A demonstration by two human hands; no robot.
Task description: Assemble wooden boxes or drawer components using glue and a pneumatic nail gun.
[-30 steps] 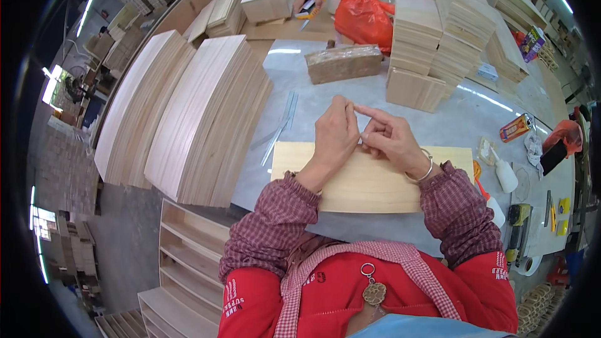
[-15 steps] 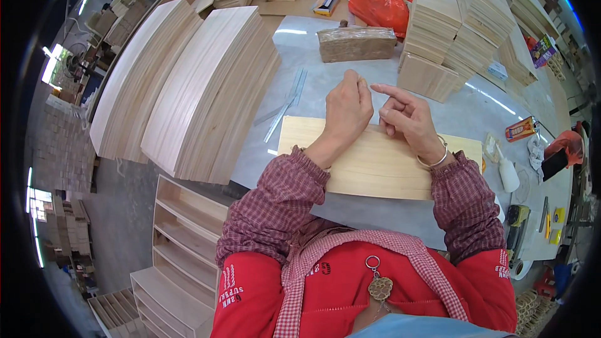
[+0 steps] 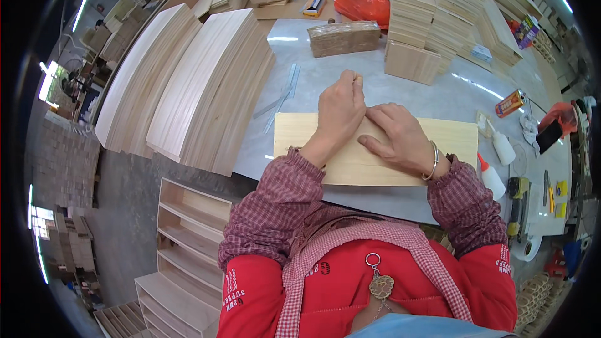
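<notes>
A pale wooden board [image 3: 294, 134] lies flat on the grey table in front of me. My left hand [image 3: 341, 105] is closed over the board's left half, fingertips pinched together near its far edge. What is in the pinch, if anything, is too small to make out. Right beside it, my right hand [image 3: 399, 134] rests on the board with its palm down, fingers stretched out and thumb apart. The fingertips of the right hand reach close to the left wrist and hide part of the board.
Tall stacks of boards [image 3: 194, 87] stand on the left, more stacked pieces [image 3: 410, 12] at the back right. A wrapped block [image 3: 344, 39] and red plastic bag [image 3: 363, 0] sit beyond the board. White glue bottles [image 3: 492, 178] and a can [image 3: 510, 103] are on the right.
My right hand has come down from a raised, curled pose and now lies on the board with fingers extended. My left hand stays pinched. The whole view has shifted slightly.
</notes>
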